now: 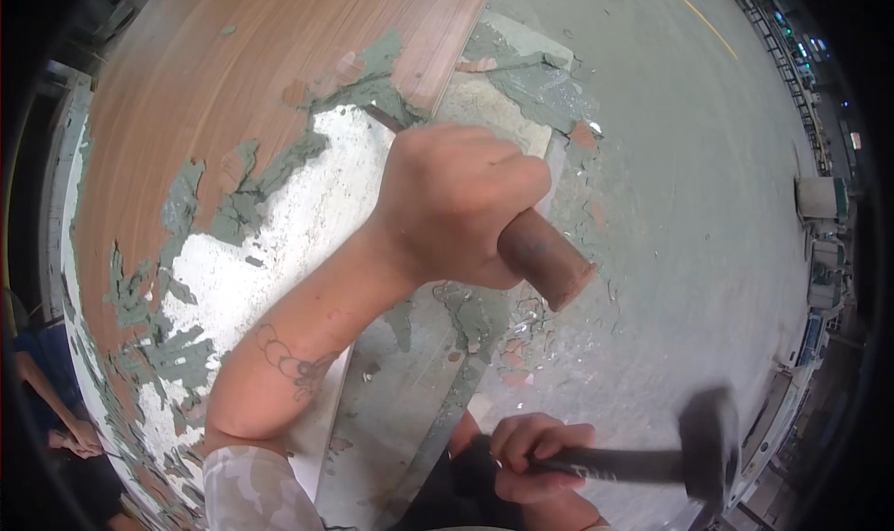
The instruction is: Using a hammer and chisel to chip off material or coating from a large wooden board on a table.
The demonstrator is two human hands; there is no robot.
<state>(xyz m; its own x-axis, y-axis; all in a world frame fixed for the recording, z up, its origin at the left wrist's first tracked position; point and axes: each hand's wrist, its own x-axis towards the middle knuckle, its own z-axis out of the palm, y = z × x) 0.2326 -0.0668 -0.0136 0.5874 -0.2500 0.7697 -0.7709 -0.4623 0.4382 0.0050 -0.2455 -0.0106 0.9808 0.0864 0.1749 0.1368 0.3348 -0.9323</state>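
My left hand (461,191) is closed around a chisel (548,259). Its thick, rusty brown butt sticks out toward the lower right, and a short piece of dark blade shows beyond my knuckles. The blade reaches the torn edge of a wood-patterned covering (223,75) with a grey-green layer beneath it; its very tip is hard to make out. A bare white patch (251,270) lies beside my left forearm. Lower right, my right hand (540,452) grips a hammer (633,466) by its dark handle. The hammer's head is slightly blurred and stands apart from the chisel.
Torn green scraps (242,205) litter the covering and the white patch. Chips (521,354) lie on the grey-green floor (689,215) to the right. Another person's hand (84,438) shows at the far left. A pale bucket (821,198) stands at the right edge.
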